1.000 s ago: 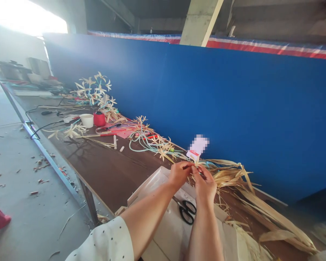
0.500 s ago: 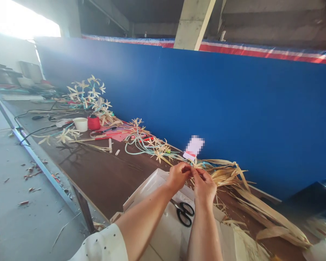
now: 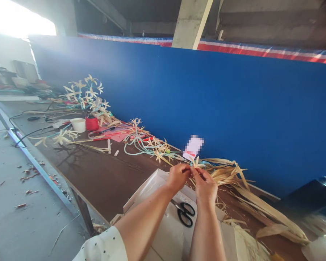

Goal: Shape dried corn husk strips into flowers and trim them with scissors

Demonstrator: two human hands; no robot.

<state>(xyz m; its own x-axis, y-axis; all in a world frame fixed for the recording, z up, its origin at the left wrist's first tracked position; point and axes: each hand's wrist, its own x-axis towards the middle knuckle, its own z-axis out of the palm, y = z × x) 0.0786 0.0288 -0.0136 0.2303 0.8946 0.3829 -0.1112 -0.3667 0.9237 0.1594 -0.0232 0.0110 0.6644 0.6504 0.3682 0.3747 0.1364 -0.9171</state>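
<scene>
My left hand (image 3: pixel 178 177) and my right hand (image 3: pixel 205 183) meet above the far end of a white box lid (image 3: pixel 154 181), fingertips pinched together. A pale flower of dried husk petals (image 3: pixel 197 162) sticks up from between the fingers, its base hidden by them. Beneath my forearms, a pair of scissors with black handles (image 3: pixel 186 214) lies in the lid, blades partly covered by my left arm. Just right of my right hand is a bundle of dried corn husks (image 3: pixel 225 175).
A printed card (image 3: pixel 191 150), partly blurred, leans near the blue partition (image 3: pixel 233 101). Leftward along the brown table (image 3: pixel 97 177) are finished husk flowers (image 3: pixel 91 90), pale-blue stems (image 3: pixel 136 143), a red thread spool (image 3: pixel 91 123) and a white cup (image 3: pixel 78 125). Husk strips reach the right side.
My hands stay pinched together at the same spot, with only slight finger movement. The whole view has shifted a little, so the left-hand things sit slightly farther left.
</scene>
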